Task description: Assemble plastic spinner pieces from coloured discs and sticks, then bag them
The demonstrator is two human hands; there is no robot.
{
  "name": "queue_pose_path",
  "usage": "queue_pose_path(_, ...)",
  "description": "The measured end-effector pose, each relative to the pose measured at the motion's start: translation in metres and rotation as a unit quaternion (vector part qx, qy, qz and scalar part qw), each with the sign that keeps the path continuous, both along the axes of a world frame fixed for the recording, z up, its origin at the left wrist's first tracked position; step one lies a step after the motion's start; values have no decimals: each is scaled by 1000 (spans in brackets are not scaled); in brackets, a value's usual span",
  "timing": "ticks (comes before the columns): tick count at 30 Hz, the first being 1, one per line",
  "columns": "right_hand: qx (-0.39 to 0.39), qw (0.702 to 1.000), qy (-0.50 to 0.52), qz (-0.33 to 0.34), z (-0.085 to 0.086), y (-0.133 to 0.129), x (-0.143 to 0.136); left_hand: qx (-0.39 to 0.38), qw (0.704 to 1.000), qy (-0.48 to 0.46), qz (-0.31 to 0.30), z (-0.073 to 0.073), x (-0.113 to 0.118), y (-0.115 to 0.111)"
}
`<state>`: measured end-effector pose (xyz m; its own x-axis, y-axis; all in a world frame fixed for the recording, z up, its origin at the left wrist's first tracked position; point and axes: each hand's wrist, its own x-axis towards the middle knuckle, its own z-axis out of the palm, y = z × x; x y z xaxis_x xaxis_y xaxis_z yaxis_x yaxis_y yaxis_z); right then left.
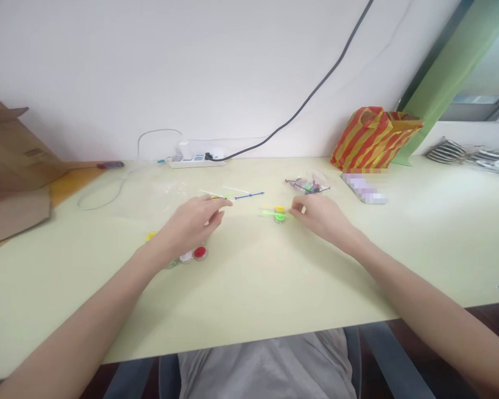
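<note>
My left hand (195, 221) hovers over the table with thumb and fingers apart, holding nothing. Just beyond its fingertips lie thin sticks, among them a blue one (249, 195). Below that hand sit small round pieces, one with a red top (199, 252), one white (186, 256) and a yellow one (151, 236), partly hidden by my wrist. My right hand (316, 215) has its fingers curled together beside a small clear piece with a green top and green blade (279, 216); a yellow top (280, 209) is just behind it. What its fingertips hold is too small to make out.
Behind my right hand lies a clear bag of dark sticks (310, 184). A red-and-yellow striped bag (372, 138) stands at the back right. A power strip (197, 162) with a black cable (301, 108) is by the wall. Cardboard boxes (20, 144) are on the left.
</note>
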<state>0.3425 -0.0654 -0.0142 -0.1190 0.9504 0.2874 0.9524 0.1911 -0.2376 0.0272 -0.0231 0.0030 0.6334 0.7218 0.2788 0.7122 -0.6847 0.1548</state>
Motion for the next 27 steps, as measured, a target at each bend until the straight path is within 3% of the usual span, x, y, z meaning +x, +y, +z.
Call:
queue_pose_path(3,37,999,10,-7,5,-5,-5,22,1000,-6,16,3,-4,2)
queue_pose_path(6,16,994,82,72,4,-11,-24,34,998,-18,41,1,-7,7)
queue_pose_path(9,-35,971,137,192,-5,-18,-57,36,997,-45,59,-3,-9,11)
queue_pose_path(12,-56,954,116,270,-15,-24,-95,38,995,-68,69,-8,-10,12)
queue_pose_path(15,-53,940,98,322,-19,-23,-132,35,992,-97,75,-11,-10,12)
queue_pose_path(19,-12,934,94,343,-21,-10,-168,32,988,-121,85,-13,-8,11)
queue_pose_path(23,-2,941,38,337,-23,-2,-168,44,986,-139,81,-14,-9,12)
queue_pose_path(27,-46,937,3,345,-12,-8,-134,56,987,-137,68,-16,-10,14)
